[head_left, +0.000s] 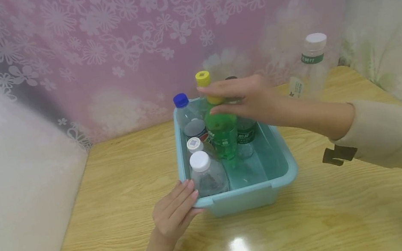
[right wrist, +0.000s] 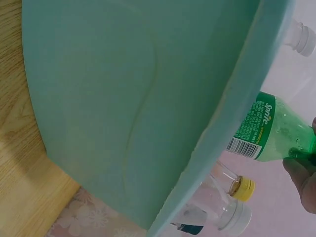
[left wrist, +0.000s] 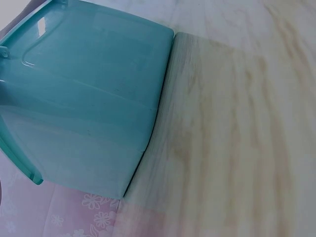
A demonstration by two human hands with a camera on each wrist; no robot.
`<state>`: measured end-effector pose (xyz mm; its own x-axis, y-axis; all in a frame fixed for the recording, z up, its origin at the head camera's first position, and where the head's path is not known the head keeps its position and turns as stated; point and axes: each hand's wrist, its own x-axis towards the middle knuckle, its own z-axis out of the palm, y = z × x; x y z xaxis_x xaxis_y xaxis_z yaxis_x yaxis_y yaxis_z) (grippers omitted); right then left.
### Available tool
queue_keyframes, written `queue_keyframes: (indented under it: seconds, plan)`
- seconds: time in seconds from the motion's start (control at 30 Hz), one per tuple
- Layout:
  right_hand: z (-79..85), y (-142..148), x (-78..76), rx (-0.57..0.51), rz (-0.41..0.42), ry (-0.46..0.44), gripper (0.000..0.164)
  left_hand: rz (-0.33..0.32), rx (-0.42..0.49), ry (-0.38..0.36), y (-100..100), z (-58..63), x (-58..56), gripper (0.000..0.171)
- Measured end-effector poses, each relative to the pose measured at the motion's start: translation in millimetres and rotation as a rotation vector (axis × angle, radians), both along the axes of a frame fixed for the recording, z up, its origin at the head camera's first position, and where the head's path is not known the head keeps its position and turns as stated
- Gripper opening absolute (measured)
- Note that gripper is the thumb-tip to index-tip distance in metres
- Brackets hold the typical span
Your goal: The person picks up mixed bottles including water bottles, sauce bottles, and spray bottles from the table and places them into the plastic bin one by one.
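Note:
In the head view, my right hand [head_left: 247, 99] grips a green Sprite bottle [head_left: 223, 135] around its neck, just under its yellow cap. The bottle stands upright, its lower part inside a light-blue plastic basin [head_left: 288, 173]. In the right wrist view, the Sprite bottle [right wrist: 276, 128] shows above the basin rim, with fingers [right wrist: 300, 180] at its neck. My left hand [head_left: 176, 209] holds the basin's near left corner, fingers over the rim and thumb below it. Beside those fingers stands a clear bottle with a white cap [head_left: 209, 178].
Also in the basin are a blue-capped bottle [head_left: 185, 112], a small white-capped bottle [head_left: 195, 144], a yellow-capped bottle [head_left: 202, 77] and a dark-capped bottle [head_left: 245, 132]. A clear bottle [head_left: 315, 69] with a green neck band stands behind my right forearm on the wooden table [head_left: 124, 189]. Flowered cloth [head_left: 126, 45] hangs behind.

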<state>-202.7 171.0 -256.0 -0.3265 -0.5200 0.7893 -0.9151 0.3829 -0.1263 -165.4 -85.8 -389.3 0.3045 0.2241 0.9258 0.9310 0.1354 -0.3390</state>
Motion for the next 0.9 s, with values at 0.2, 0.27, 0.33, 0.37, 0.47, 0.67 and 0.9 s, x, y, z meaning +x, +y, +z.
queue_keyframes:
  seconds: [0.2, 0.27, 0.33, 0.37, 0.47, 0.67, 0.9]
  plan:
    - [-1.5, -5, 1.6, -0.003, -0.032, -0.018, 0.05, -0.001, -0.004, -0.004, 0, 0.4, 0.5, 0.022]
    - [-1.5, -5, 2.6, 0.003, -0.039, -0.012, 0.05, 0.0, -0.004, -0.005, 0, 0.2, 0.5, 0.022]
    - [-1.5, -6, 2.8, 0.004, -0.032, 0.006, 0.05, -0.001, -0.004, -0.003, -1, -0.9, 0.2, 0.022]
    - [-1.6, -6, 2.6, -0.001, -0.019, 0.016, 0.05, -0.002, -0.003, -0.002, -1, -1.0, 0.3, 0.022]
    - [-0.9, -4, 2.4, -0.037, 0.014, 0.032, 0.051, -0.01, -0.005, -0.002, 0, -1.2, 0.4, 0.022]
    - [11.7, 1, 9.3, -0.093, 0.043, 0.001, 0.051, -0.013, -0.005, -0.001, 0, -0.4, 0.5, 0.022]
    - [18.9, 2, 15.9, -0.102, 0.009, -0.009, 0.048, -0.009, -0.004, -0.008, 0, -0.9, 0.4, 0.022]
